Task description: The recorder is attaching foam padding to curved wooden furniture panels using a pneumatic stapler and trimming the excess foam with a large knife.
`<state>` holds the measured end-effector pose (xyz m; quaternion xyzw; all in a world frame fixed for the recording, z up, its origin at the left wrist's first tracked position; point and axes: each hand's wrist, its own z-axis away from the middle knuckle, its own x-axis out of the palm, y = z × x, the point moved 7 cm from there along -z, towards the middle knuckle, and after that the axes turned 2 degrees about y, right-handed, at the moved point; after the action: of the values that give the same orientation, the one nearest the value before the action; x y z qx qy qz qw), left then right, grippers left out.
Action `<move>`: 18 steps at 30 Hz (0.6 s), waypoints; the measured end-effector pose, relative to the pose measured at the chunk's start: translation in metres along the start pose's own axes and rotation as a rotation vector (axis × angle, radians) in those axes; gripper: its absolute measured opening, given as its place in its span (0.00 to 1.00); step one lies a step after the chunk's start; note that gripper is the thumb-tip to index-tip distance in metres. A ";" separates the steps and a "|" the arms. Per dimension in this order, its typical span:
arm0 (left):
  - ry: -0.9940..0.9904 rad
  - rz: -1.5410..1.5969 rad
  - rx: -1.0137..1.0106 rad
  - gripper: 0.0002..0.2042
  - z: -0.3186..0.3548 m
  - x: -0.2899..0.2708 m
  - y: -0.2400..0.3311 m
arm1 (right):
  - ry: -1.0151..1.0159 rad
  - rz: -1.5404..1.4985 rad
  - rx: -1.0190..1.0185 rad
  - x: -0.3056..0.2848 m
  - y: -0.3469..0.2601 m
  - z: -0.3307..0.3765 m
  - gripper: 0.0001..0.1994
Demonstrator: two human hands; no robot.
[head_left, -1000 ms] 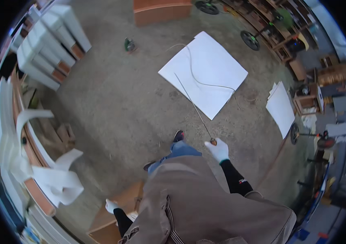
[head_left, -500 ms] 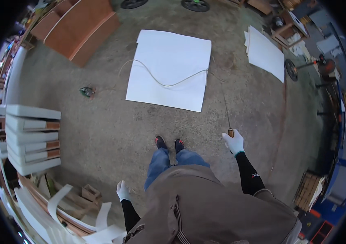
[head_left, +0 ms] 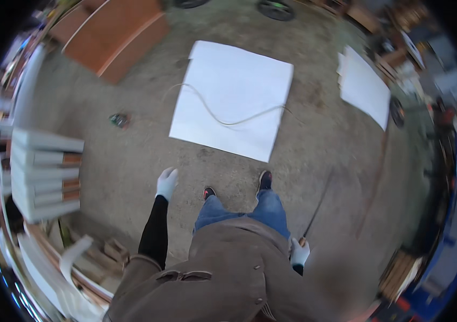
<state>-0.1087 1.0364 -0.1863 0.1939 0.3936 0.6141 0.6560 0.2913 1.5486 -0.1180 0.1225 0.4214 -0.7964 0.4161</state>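
My right hand (head_left: 299, 253), in a white glove, is closed round the wooden handle of a long, thin-bladed tool (head_left: 318, 208). The dark blade points forward and slightly right above the floor; blur hides its exact kind. My left hand (head_left: 166, 183), also gloved, is held out at the left with nothing in it, its fingers loosely extended. In front of my feet a large white sheet (head_left: 239, 80) lies on the concrete floor. A thin pale cord (head_left: 223, 123) runs in a wavy line across it, past both its side edges.
A small green tool (head_left: 119, 120) lies left of the sheet. Brown panelled furniture (head_left: 115, 37) stands far left, white stacked pieces (head_left: 48, 177) at left. More white sheets (head_left: 365, 88) lie at far right. Offcuts (head_left: 78, 263) crowd the lower left; a wooden crate (head_left: 397, 273) stands lower right.
My left hand has swung forward and up. My right hand has dropped back toward my body with the long tool still in it. My right foot has stepped forward and to the right.
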 end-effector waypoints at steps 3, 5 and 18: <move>0.033 -0.013 -0.001 0.19 -0.016 0.049 0.004 | 0.002 0.180 -0.277 0.007 -0.047 -0.076 0.14; 0.070 -0.130 -0.071 0.17 0.005 0.049 -0.017 | -0.080 0.190 -0.171 0.002 -0.075 -0.087 0.14; 0.461 0.334 -0.178 0.29 -0.262 -0.208 -0.001 | -0.748 -0.161 -0.037 0.422 -0.262 -0.009 0.07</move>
<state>-0.2923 0.7771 -0.2902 0.0531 0.4395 0.7734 0.4539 -0.1741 1.3975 -0.2042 -0.2176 0.2630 -0.8085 0.4794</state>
